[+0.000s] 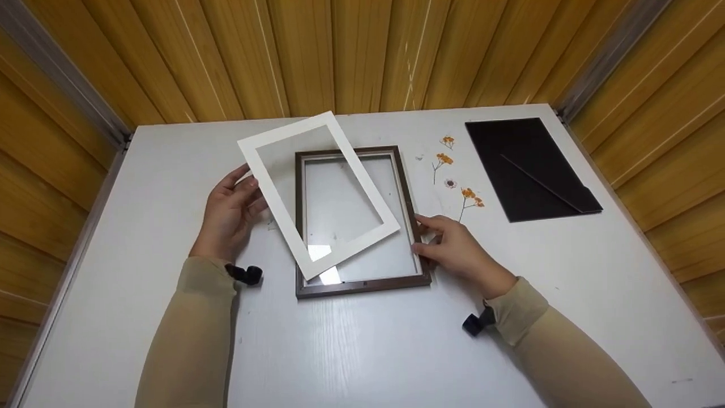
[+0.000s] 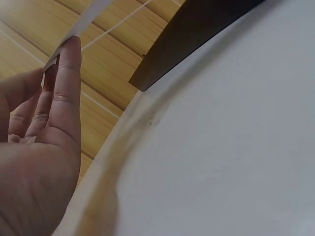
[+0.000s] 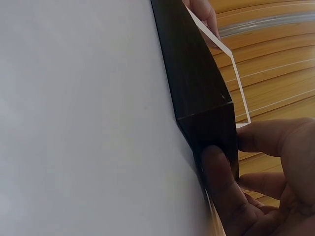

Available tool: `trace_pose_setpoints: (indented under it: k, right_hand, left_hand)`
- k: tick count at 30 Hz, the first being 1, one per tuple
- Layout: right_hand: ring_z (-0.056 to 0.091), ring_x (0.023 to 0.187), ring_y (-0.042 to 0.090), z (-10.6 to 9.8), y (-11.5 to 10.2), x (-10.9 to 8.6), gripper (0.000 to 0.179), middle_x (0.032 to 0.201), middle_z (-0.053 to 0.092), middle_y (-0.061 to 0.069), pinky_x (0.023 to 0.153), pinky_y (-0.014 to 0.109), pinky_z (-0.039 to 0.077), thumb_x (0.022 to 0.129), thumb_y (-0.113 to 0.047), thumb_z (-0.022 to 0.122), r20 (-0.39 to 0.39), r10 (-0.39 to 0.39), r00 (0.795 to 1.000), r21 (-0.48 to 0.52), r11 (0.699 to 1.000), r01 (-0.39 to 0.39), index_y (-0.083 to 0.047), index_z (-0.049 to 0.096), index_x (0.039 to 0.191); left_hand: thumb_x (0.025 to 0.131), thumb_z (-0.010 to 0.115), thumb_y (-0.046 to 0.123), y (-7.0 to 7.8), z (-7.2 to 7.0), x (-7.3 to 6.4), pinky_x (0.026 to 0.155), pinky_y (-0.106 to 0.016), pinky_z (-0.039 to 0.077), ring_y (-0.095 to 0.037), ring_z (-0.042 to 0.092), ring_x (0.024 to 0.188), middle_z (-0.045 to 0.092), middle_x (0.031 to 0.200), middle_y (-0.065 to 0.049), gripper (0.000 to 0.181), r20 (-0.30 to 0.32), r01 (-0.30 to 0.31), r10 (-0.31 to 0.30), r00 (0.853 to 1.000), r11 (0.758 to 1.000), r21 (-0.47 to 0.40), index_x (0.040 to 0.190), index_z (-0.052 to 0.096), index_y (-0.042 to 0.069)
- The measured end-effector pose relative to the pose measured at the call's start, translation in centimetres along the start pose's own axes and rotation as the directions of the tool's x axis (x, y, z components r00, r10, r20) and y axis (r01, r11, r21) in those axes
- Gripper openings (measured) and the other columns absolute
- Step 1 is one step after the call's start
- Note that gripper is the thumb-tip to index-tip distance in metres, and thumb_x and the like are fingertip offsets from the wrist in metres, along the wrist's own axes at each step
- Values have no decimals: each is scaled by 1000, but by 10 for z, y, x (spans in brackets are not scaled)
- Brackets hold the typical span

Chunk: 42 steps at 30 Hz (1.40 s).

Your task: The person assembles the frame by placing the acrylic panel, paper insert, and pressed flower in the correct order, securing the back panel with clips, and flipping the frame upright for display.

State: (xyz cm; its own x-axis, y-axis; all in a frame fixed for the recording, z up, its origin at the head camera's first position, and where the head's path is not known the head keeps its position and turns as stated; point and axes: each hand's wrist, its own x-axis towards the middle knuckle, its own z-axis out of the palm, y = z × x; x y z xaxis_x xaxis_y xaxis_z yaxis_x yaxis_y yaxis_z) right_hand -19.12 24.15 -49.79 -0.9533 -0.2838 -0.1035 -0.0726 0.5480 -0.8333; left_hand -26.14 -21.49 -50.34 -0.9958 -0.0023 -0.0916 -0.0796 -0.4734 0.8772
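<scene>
A white rectangular picture mat (image 1: 350,248) hangs tilted over the brown picture frame (image 1: 362,286), overlapping much of its opening. My left hand (image 1: 229,207) pinches the mat by its left border between thumb and fingers; the left wrist view shows the mat's thin edge (image 2: 83,24) at the fingertips. Glass (image 1: 376,266) with bright reflections shows inside the frame, which lies on the table. At the frame's right side, my right hand (image 1: 453,246) grips the bar. In the right wrist view, its fingers (image 3: 219,167) lie against the dark outer side of the frame.
Right of the frame lie several dried flowers, among them an orange sprig (image 1: 444,159) and a small round pink-white bloom (image 1: 450,183). A black backing board (image 1: 521,190) with a diagonal stand flap is farther right. Wood-patterned panels (image 1: 362,51) border the white table (image 1: 351,351).
</scene>
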Motion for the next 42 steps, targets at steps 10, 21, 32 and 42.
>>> trace_pose_setpoints:
  k: [10, 21, 32, 42]
  right_hand:
    - [71, 78, 10, 0, -1, 0, 74, 138, 67, 26, 67, 20, 62, 100, -10, 84, 20, 20, 1000, 31, 999, -21, 3, 52, 166]
    - [70, 80, 11, -2, -2, -1, 75, 138, 65, 24, 66, 20, 61, 101, -11, 84, 25, 39, 999, 58, 998, -40, 1, 51, 167]
    - [69, 80, 9, -1, -1, 2, 73, 135, 68, 24, 68, 18, 58, 100, -12, 85, 6, 7, 1000, 10, 1000, -7, 3, 54, 164]
    - [70, 77, 10, -1, -1, 0, 74, 138, 65, 26, 65, 22, 62, 100, -9, 84, 23, 20, 1000, 76, 997, -21, 3, 51, 166]
  left_hand:
    - [114, 66, 10, -10, 23, -2, 92, -25, 69, -14, 76, 114, 69, 137, -1, 55, -15, 25, -22, 1000, 968, 251, 168, 54, 14]
    - [110, 75, 10, -15, 25, 0, 97, -32, 70, -17, 79, 117, 72, 147, -6, 63, 47, 23, -41, 998, 943, 331, 168, 53, 13]
    - [105, 80, 8, -11, 24, -1, 90, -39, 74, -19, 81, 110, 71, 139, -6, 82, 178, 51, -136, 975, 909, 413, 176, 43, 29]
    - [104, 82, 8, -15, 25, -1, 94, -34, 72, -20, 80, 112, 70, 140, -8, 78, 173, 112, -220, 960, 868, 485, 172, 49, 24]
